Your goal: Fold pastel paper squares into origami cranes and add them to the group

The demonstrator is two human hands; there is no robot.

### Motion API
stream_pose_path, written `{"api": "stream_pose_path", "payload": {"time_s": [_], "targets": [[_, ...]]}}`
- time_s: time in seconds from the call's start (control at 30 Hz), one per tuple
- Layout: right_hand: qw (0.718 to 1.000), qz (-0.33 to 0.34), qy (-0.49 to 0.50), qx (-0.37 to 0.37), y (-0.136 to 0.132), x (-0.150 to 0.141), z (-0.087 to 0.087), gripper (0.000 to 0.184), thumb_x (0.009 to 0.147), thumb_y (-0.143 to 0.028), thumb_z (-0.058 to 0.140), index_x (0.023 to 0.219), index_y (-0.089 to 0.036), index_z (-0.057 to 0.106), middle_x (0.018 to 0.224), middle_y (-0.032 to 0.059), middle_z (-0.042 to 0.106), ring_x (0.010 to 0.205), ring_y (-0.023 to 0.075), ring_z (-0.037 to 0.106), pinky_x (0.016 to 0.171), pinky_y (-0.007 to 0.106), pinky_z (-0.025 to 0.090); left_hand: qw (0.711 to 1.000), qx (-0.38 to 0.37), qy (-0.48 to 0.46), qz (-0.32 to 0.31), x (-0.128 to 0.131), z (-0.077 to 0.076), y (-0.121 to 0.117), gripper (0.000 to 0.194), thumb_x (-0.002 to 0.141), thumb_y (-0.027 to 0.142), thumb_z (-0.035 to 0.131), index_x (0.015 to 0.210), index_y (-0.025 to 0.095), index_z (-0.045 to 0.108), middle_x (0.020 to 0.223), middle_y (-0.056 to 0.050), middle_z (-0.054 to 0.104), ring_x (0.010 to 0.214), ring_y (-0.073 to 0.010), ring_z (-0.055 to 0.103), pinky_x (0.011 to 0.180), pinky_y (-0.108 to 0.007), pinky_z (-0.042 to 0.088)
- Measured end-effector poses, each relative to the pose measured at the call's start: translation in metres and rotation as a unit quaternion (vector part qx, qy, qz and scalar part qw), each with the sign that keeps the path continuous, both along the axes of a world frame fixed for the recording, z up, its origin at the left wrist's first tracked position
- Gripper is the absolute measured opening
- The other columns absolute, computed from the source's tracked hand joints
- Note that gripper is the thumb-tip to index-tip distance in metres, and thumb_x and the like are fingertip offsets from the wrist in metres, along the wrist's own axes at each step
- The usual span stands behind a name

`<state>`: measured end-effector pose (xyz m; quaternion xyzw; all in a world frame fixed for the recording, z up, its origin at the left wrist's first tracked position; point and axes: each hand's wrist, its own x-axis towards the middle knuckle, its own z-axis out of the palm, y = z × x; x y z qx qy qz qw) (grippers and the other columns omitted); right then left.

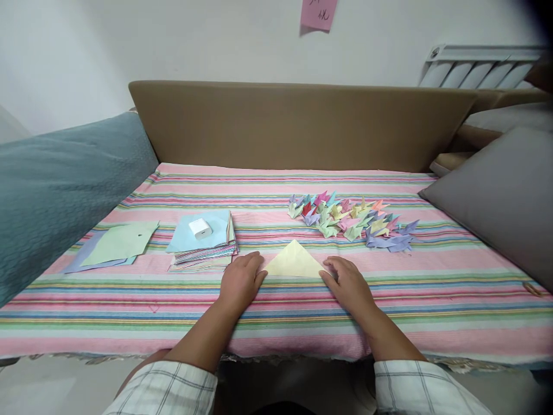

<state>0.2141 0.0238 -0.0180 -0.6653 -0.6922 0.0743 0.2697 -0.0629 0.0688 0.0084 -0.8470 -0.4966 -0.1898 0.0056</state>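
Note:
A pale yellow sheet of paper [294, 260], folded into a triangle, lies flat on the striped cloth with its point away from me. At its left corner is my left hand [242, 278], the thumb tip by the paper and the fingers apart from the thumb. My right hand [349, 283] rests at the opposite corner, its thumb tip touching the paper and its fingers apart from the thumb. Beyond the triangle, to the right, lie several folded paper cranes [341, 219] in many colours.
Left of my hands, a white charger block [200, 229] sits on a stack of coloured paper [205, 253]. Loose green and purple sheets [118, 245] lie farther left. A striped cloth [276, 314] covers the seat, between a blue cushion [73, 178] and a grey cushion [505, 190].

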Motion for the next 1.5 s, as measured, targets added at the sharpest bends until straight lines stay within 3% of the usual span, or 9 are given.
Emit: {"api": "stream_pose_path", "payload": {"time_s": [0.17,0.27,0.37,0.6,0.73,0.87,1.07,1.5], "targets": [[1.000,0.000,-0.005,0.025,0.000,-0.001,-0.004,0.031,0.084,-0.036,0.049,0.109,-0.018,0.057,0.114,0.0092,0.061,0.106,0.0262,0.053,0.090,0.043,0.044,0.993,0.062,-0.004,-0.101,0.013,-0.003,-0.011,0.025,0.087,0.024,0.048,0.108,0.022,0.061,0.125,-0.007,0.059,0.113,-0.0253,0.053,0.102,-0.050,0.034],[0.999,0.004,-0.010,0.041,0.000,-0.002,-0.006,0.032,0.084,-0.036,0.050,0.109,-0.018,0.057,0.115,0.0101,0.060,0.106,0.0267,0.053,0.090,0.044,0.045,0.979,0.050,0.008,-0.197,0.026,-0.006,-0.024,0.030,0.089,0.033,0.047,0.114,0.023,0.058,0.129,-0.005,0.056,0.124,-0.0247,0.045,0.109,-0.049,0.025],[0.998,0.009,-0.012,0.061,0.000,-0.002,-0.006,0.031,0.084,-0.035,0.051,0.109,-0.018,0.057,0.115,0.0105,0.060,0.107,0.0267,0.053,0.091,0.044,0.044,0.969,0.020,0.028,-0.246,0.034,-0.009,-0.033,0.044,0.086,0.048,0.048,0.122,0.023,0.052,0.136,-0.005,0.049,0.131,-0.0259,0.036,0.111,-0.049,0.022],[0.993,0.025,-0.027,0.109,-0.005,-0.011,0.000,0.027,0.084,-0.031,0.050,0.106,-0.018,0.060,0.117,0.0118,0.058,0.109,0.0265,0.051,0.090,0.044,0.044,0.964,-0.025,0.061,-0.256,0.035,-0.009,-0.035,0.056,0.083,0.059,0.047,0.122,0.019,0.051,0.140,-0.009,0.043,0.132,-0.0299,0.033,0.109,-0.052,0.024],[0.985,0.079,-0.061,0.138,-0.013,-0.024,0.003,0.021,0.087,-0.029,0.049,0.099,-0.020,0.064,0.120,0.0110,0.056,0.111,0.0249,0.049,0.093,0.043,0.039,0.964,-0.026,0.066,-0.258,0.035,-0.008,-0.035,0.057,0.083,0.060,0.044,0.122,0.019,0.050,0.140,-0.009,0.044,0.132,-0.0298,0.034,0.108,-0.052,0.025],[0.979,0.117,-0.100,0.132,-0.018,-0.035,0.006,0.025,0.088,-0.029,0.048,0.106,-0.026,0.064,0.130,0.0094,0.049,0.119,0.0261,0.043,0.098,0.045,0.034,0.963,-0.023,0.067,-0.259,0.036,-0.007,-0.035,0.060,0.083,0.060,0.044,0.127,0.019,0.047,0.140,-0.010,0.044,0.131,-0.0295,0.034,0.108,-0.052,0.026],[0.980,0.105,-0.128,0.110,-0.020,-0.037,0.007,0.028,0.087,-0.032,0.049,0.110,-0.029,0.064,0.140,0.0093,0.041,0.127,0.0300,0.035,0.100,0.050,0.030,0.962,-0.038,0.074,-0.261,0.037,-0.003,-0.035,0.062,0.083,0.060,0.043,0.130,0.019,0.044,0.140,-0.010,0.043,0.131,-0.0301,0.035,0.108,-0.052,0.025],[0.987,0.057,-0.125,0.086,-0.024,-0.008,0.004,0.022,0.085,-0.034,0.052,0.098,-0.030,0.069,0.137,0.0073,0.044,0.125,0.0310,0.037,0.097,0.052,0.033,0.964,-0.037,0.057,-0.256,0.038,-0.005,-0.036,0.054,0.082,0.058,0.047,0.121,0.020,0.052,0.139,-0.010,0.045,0.131,-0.0299,0.035,0.108,-0.051,0.025]]}}
